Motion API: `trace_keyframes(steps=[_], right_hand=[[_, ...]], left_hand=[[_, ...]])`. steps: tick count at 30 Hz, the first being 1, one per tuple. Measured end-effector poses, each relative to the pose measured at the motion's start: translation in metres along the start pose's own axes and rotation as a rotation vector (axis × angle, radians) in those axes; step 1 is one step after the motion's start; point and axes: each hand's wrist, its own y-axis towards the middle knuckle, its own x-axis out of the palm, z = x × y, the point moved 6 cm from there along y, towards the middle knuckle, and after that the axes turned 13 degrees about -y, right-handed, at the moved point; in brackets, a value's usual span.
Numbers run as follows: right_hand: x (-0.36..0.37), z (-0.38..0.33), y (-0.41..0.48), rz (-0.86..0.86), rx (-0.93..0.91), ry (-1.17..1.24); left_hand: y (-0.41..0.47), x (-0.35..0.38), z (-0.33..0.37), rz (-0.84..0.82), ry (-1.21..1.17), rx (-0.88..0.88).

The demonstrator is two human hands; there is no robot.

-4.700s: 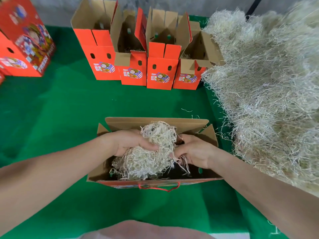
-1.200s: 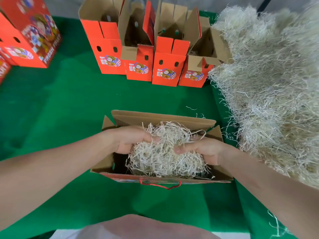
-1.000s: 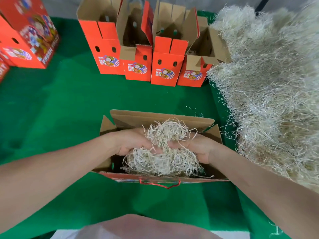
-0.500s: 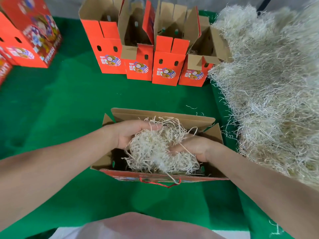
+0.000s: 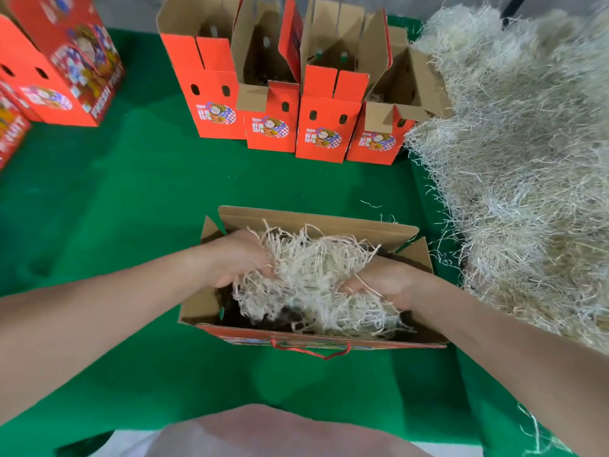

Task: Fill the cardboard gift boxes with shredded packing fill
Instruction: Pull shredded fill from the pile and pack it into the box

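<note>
box (image 5: pixel 329 222): plain brown corrugated cardboard inside, matt; outer face printed red, slight sheen. handle (image 5: pixel 309 350): red twisted cord. fill (image 5: pixel 316 275) in the grip: pale, thin, crinkled paper-like shreds, rough and dry. cloth (image 5: pixel 131 192) beneath: green felt-like fabric, matt, napped.

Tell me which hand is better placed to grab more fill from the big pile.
Right, probably. Both hands grip fill in the open box, but the right hand is at the end beside the pile; the left hand would have to cross the box.
</note>
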Motion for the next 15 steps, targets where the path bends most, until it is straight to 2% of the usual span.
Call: trace_keyframes(steps=[2,10,13,15], right_hand=[[-0.010,0.010,0.003,0.049,0.051,-0.043],[-0.020,0.014,0.011,0.120,0.100,-0.396],[-0.013,-0.003,0.020,0.110,0.033,-0.585],[-0.009,-0.016,0.029,0.098,0.011,-0.740]], left_hand=[[0.002,-0.014,-0.003,0.047,0.044,-0.006],[0.000,-0.025,-0.009,0.024,0.102,-0.038],[-0.001,-0.008,-0.007,-0.082,0.271,-0.045],[0.004,0.001,0.001,-0.049,0.500,0.041]])
